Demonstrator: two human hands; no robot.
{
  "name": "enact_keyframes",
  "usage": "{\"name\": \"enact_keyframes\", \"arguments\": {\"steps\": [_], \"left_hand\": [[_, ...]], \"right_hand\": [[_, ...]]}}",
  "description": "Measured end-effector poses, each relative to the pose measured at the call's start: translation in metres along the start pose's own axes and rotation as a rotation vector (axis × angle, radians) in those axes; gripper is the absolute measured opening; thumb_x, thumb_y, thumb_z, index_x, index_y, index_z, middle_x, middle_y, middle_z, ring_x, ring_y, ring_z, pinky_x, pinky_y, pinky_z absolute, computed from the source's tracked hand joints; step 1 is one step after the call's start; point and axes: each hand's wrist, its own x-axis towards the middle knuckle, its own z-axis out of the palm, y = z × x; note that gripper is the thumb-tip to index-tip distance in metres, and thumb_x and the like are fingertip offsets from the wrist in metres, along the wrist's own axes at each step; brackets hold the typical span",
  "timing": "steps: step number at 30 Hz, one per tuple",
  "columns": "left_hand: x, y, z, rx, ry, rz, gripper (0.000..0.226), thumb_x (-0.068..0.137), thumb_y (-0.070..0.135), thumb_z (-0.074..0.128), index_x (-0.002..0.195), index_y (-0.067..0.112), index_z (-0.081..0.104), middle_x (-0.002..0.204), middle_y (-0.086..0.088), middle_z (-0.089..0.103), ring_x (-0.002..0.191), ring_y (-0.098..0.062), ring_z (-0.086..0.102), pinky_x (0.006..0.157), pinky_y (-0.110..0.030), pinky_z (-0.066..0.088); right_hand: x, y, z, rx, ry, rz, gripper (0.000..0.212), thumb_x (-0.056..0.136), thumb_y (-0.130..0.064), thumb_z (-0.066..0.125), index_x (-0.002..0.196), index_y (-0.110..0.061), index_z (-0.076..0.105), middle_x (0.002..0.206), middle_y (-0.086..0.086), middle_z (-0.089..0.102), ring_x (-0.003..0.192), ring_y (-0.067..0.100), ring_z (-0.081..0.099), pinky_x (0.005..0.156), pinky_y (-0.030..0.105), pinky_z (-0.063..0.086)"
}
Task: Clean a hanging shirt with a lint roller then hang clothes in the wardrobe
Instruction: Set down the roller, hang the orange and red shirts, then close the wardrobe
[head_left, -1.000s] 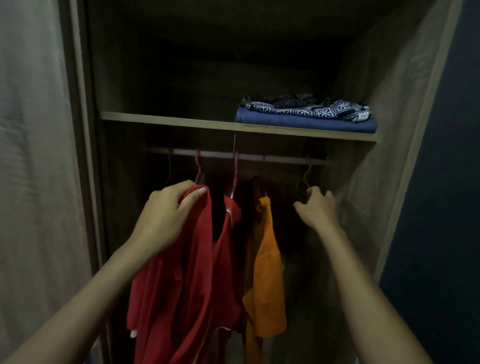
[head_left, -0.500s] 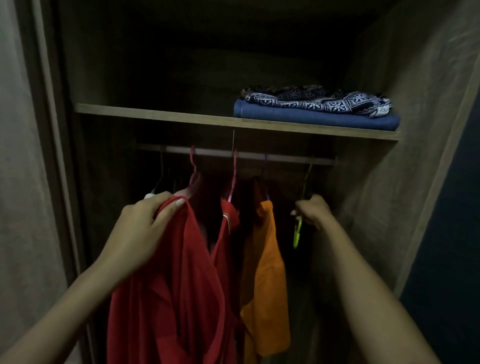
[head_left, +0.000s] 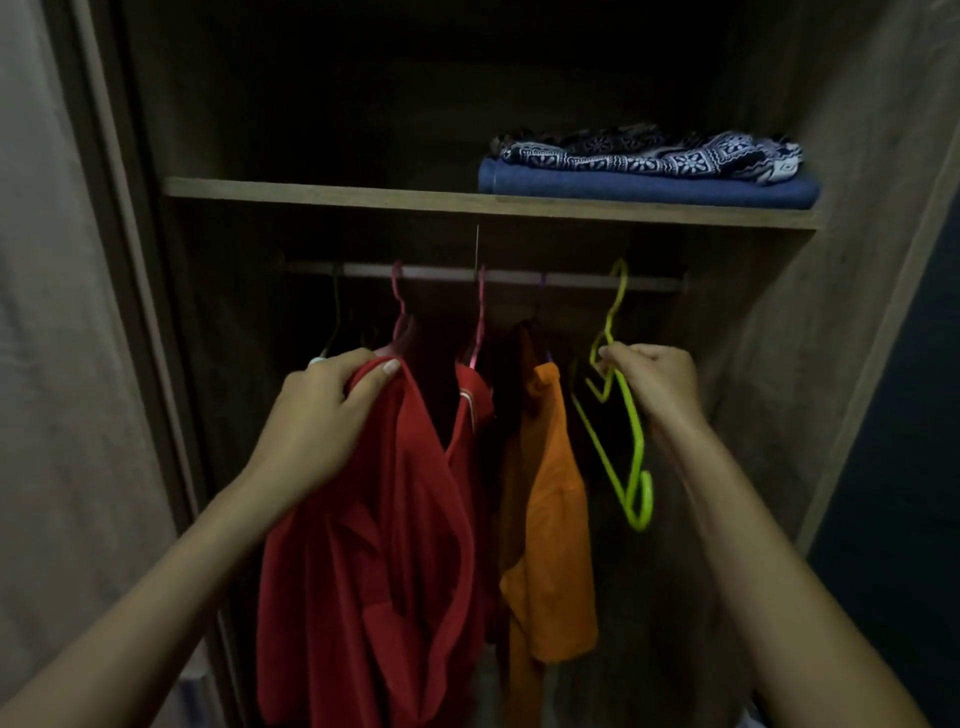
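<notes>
Your left hand (head_left: 322, 415) grips the soft red shirt (head_left: 374, 545) by its top, in front of the wardrobe rail (head_left: 519, 278). Your right hand (head_left: 652, 382) pinches a thin, bent green hanger (head_left: 626, 415) just below the rail; no writing shows

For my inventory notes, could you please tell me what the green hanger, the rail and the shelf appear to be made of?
Green hanger: probably plastic or plastic-coated wire; thin, evenly bright lime, slightly glossy.
Rail: likely metal; a slim, straight bar with a pale, dull sheen.
Shelf: wood-look board, perhaps laminate; matt, grain pattern along its front edge, matching the wardrobe walls.
</notes>
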Motion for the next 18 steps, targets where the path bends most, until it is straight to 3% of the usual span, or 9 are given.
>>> {"name": "enact_keyframes", "arguments": {"steps": [2,4,5,6,8,11,13,15,18], "left_hand": [[-0.001,0.003,-0.002,-0.012,0.002,0.004,0.028,0.097,0.039,0.049,0.089,0.020,0.068,0.082,-0.001,0.069,0.082,-0.016,0.064,0.069,-0.032,0.046],[-0.001,0.005,-0.003,-0.019,0.000,0.003,0.027,0.097,0.038,0.050,0.080,0.021,0.063,0.073,0.008,0.064,0.075,-0.010,0.061,0.063,-0.022,0.043],[-0.002,0.006,-0.003,-0.019,-0.002,0.007,0.025,0.096,0.037,0.051,0.077,0.025,0.060,0.069,0.012,0.061,0.070,-0.005,0.058,0.060,-0.016,0.039],[-0.002,0.007,-0.003,-0.026,-0.004,0.010,0.023,0.096,0.037,0.051,0.075,0.030,0.059,0.066,0.015,0.058,0.067,0.000,0.055,0.059,-0.013,0.037],[-0.004,0.009,-0.002,-0.050,-0.011,0.016,0.023,0.096,0.036,0.052,0.075,0.033,0.059,0.064,0.018,0.056,0.068,0.001,0.053,0.060,-0.015,0.036],[-0.006,0.003,-0.001,-0.070,-0.026,0.005,0.022,0.097,0.037,0.051,0.085,0.027,0.067,0.066,0.017,0.057,0.081,-0.013,0.056,0.066,-0.025,0.035],[-0.006,-0.008,0.001,-0.070,-0.048,-0.008,0.022,0.095,0.041,0.052,0.085,0.030,0.068,0.074,0.003,0.061,0.084,-0.023,0.060,0.062,-0.026,0.036],[-0.005,-0.017,0.001,-0.080,-0.062,-0.025,0.029,0.092,0.046,0.051,0.075,0.026,0.063,0.078,-0.007,0.058,0.080,-0.032,0.061,0.058,-0.028,0.034],[-0.008,-0.024,0.001,-0.053,-0.065,-0.124,0.037,0.095,0.043,0.051,0.063,0.027,0.060,0.074,-0.003,0.055,0.067,-0.017,0.057,0.056,-0.025,0.033]], "right_hand": [[-0.016,-0.009,-0.002,0.039,-0.038,-0.027,0.018,0.074,-0.028,0.068,0.060,-0.017,0.071,0.122,-0.002,0.062,0.134,0.018,0.044,0.098,0.032,0.035],[-0.028,-0.015,-0.002,0.170,-0.101,-0.062,0.018,0.069,-0.027,0.061,0.061,-0.013,0.071,0.139,0.005,0.055,0.143,0.013,0.031,0.107,0.029,0.029],[-0.033,-0.017,-0.002,0.270,-0.150,-0.063,0.022,0.070,-0.026,0.057,0.064,-0.009,0.071,0.130,0.002,0.063,0.136,0.009,0.042,0.102,0.023,0.034],[-0.041,-0.020,0.000,0.350,-0.209,-0.061,0.030,0.072,-0.025,0.054,0.074,0.000,0.072,0.108,-0.006,0.072,0.115,0.003,0.057,0.089,0.015,0.041],[-0.053,-0.021,0.005,0.375,-0.285,-0.068,0.046,0.073,-0.023,0.051,0.096,0.013,0.068,0.070,-0.012,0.068,0.067,-0.002,0.060,0.060,0.010,0.043],[-0.072,-0.020,0.019,0.322,-0.302,-0.071,0.037,0.069,-0.030,0.062,0.081,0.005,0.066,0.070,0.011,0.057,0.060,0.020,0.052,0.056,0.026,0.040],[-0.082,-0.015,0.029,0.318,-0.271,-0.044,0.025,0.080,-0.033,0.067,0.077,-0.010,0.057,0.062,0.008,0.048,0.052,0.020,0.043,0.051,0.026,0.034],[-0.090,-0.014,0.037,0.376,-0.228,0.054,0.024,0.086,-0.034,0.069,0.079,-0.020,0.050,0.053,-0.004,0.045,0.041,0.010,0.038,0.039,0.020,0.029],[-0.100,-0.023,0.041,0.548,-0.275,0.279,0.032,0.092,-0.041,0.061,0.068,-0.023,0.050,0.045,-0.010,0.038,0.033,0.003,0.027,0.033,0.015,0.016]]}}
